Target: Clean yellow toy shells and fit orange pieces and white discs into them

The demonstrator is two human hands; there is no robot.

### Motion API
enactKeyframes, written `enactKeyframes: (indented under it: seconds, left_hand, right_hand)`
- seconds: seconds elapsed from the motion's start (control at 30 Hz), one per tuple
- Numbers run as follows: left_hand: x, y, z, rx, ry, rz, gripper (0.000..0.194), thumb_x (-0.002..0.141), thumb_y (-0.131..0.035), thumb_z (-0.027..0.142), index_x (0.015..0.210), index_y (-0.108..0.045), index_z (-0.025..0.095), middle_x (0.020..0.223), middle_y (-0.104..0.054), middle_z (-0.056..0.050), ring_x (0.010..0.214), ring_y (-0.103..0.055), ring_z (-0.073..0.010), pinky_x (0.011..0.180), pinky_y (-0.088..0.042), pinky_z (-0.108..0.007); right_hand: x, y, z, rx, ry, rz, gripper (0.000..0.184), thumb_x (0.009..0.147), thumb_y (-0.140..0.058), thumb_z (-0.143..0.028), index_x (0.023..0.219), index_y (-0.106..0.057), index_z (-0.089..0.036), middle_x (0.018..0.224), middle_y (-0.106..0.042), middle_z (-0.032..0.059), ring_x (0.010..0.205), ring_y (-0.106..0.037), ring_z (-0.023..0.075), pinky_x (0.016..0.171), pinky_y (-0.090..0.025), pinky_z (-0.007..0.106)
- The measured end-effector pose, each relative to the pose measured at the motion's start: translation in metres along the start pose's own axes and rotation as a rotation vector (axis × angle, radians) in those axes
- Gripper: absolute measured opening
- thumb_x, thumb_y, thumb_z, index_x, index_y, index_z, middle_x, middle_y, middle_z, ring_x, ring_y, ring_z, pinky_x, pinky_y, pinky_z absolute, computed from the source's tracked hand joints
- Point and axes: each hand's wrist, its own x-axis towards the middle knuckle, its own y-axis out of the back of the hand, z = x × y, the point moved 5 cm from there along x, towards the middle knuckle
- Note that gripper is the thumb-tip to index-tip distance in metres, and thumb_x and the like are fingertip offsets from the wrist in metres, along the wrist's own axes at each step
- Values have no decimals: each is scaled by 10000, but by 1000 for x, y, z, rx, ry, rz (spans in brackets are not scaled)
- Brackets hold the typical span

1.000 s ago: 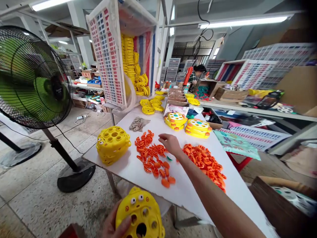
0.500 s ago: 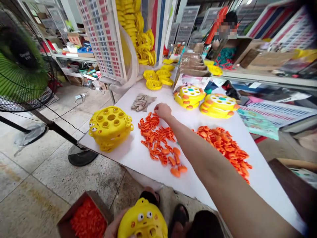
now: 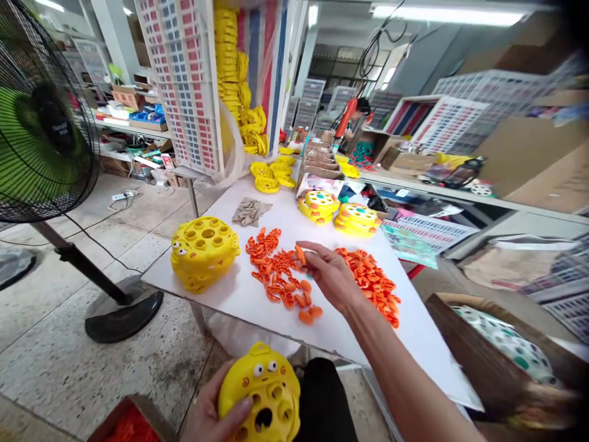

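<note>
- Fingers of the right hand (image 3: 332,276) are pinched on a small orange plastic piece (image 3: 300,254), raised above the scattered orange pieces (image 3: 276,276).
- Round yellow plastic toy shell (image 3: 260,396) is gripped by the left hand (image 3: 209,411), below the white table's near edge (image 3: 257,328).
- Bare tabletop is left between the orange heaps; a yellow shell stack (image 3: 204,252) stands at the left edge.

orange-part piles (image 3: 280,279): 2 | filled toy stacks (image 3: 318,205): 2 | fans (image 3: 43,123): 1

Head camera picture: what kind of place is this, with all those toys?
Probably a toy factory or assembly workshop. Stacks of identical yellow plastic toy shells and heaps of small orange plastic pieces lie on a white worktable, and tall white plastic crates hold more yellow parts.
</note>
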Motion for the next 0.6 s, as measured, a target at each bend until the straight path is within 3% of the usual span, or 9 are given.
enactKeyframes:
  seconds: [0.17, 0.3, 0.47, 0.6]
  left_hand:
    - [-4, -20, 28, 171, -102, -138, 611, 695, -864, 491, 1188, -664, 192, 1050, -778, -107, 938, -727, -308, 770, -613, -354]
    - [-11, -42, 42, 186, -114, -213, 546, 745, -838, 454, 1194, -661, 200, 1026, -770, -80, 896, -713, -251, 752, -598, -311]
    - [-21, -63, 33, 135, -92, -238, 523, 737, -857, 411, 1177, -669, 203, 1030, -760, -67, 885, -705, -228, 737, -593, -295]
    - [-28, -84, 21, 78, -25, -250, 497, 768, -842, 372, 1194, -655, 199, 1078, -764, -80, 892, -712, -213, 758, -581, -284]
  right_hand:
    - [-58, -9, -5, 98, -52, 35, 335, 745, -827, -360, 1058, -794, -245, 872, -775, 23, 755, -659, 134, 728, -522, 251]
    - [-99, -7, -2, 98, -64, 45, 276, 767, -812, -353, 1014, -813, -231, 930, -774, 40, 755, -630, 129, 744, -513, 258]
    - [-147, 4, 8, -98, -133, -26, 291, 870, -738, -426, 1097, -793, -251, 931, -760, 40, 821, -624, 158, 794, -507, 296]
    - [-176, 25, 7, -246, -88, -51, 295, 898, -699, -474, 1094, -786, -271, 972, -766, 27, 843, -642, 173, 801, -524, 310]
